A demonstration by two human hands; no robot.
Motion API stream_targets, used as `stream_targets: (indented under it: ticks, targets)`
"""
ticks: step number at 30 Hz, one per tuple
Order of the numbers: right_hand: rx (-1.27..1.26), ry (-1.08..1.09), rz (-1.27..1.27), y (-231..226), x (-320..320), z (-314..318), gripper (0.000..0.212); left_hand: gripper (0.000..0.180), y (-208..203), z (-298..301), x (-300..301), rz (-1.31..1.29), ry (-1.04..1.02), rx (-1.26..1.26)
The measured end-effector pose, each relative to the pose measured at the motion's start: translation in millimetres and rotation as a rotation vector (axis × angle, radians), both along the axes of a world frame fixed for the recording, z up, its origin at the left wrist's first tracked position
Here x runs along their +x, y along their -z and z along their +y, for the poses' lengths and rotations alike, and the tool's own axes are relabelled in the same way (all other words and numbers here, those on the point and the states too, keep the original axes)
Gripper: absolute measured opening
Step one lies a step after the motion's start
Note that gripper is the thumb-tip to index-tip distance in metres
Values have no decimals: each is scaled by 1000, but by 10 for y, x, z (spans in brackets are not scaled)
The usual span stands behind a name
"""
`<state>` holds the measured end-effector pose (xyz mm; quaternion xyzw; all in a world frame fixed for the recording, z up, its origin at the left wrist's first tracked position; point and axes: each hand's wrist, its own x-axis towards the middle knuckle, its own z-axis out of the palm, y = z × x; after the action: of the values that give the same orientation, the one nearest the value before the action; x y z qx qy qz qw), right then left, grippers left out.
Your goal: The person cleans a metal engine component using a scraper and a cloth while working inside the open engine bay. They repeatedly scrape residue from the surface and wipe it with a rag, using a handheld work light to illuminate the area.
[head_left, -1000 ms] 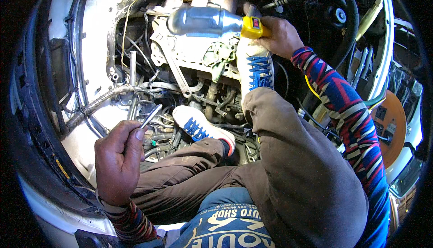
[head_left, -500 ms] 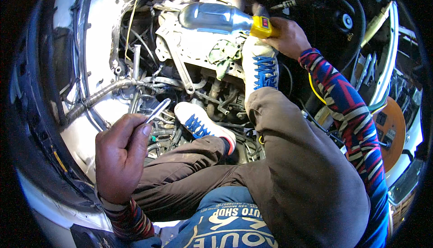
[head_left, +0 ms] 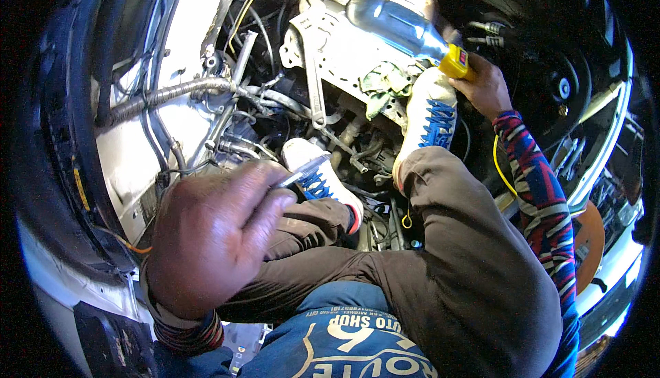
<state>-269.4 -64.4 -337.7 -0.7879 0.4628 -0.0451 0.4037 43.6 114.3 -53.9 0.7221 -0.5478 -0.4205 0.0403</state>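
Head view: left hand, slightly blurred, is raised above the brown trousers at the lower left. Its thumb and forefinger are pinched on a slim metal tool, with no visible gap between digits and tool. The tool points up and to the right, its free end in front of the left shoe as seen from above; contact with the shoe cannot be confirmed. Right hand is extended to the upper right, closed on the yellow end of a clear bottle-shaped object; some fingers are hidden. The object lies tilted, its rounded end to the upper left, over a pale metal engine part. A wrench rests against the same part, its ring end projecting past the lower edge. A greenish cloth is bunched on that part, near the right shoe. At left, a ribbed hose crosses a pale body panel.
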Motion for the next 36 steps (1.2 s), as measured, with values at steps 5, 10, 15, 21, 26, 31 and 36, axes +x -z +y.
stream_targets:
  ticks: [5, 10, 15, 21, 26, 31, 36]
  targets:
    - [-3, 34, 24, 42, 3, 31, 45, 19, -109, 50, 44, 37, 76, 34]
    - [48, 24, 21, 61, 7, 24, 46, 20, -222, 64, 127, 24, 41, 150]
    - [130, 82, -62, 34, 14, 17, 47, 23, -131, 91, 146, 12, 69, 4]
    - [144, 6, 10, -83, 35, -41, 43, 17, -101, 39, 101, 7, 45, 83]
    - [87, 12, 78, -171, 79, -48, 45, 15, -79, 23, 70, 36, 50, 41]
    - [80, 37, 73, -125, 56, -39, 48, 15, -83, 15, 76, 20, 53, 62]
    - [90, 84, -66, -13, 25, 9, 50, 19, -84, 24, 104, 24, 74, 68]
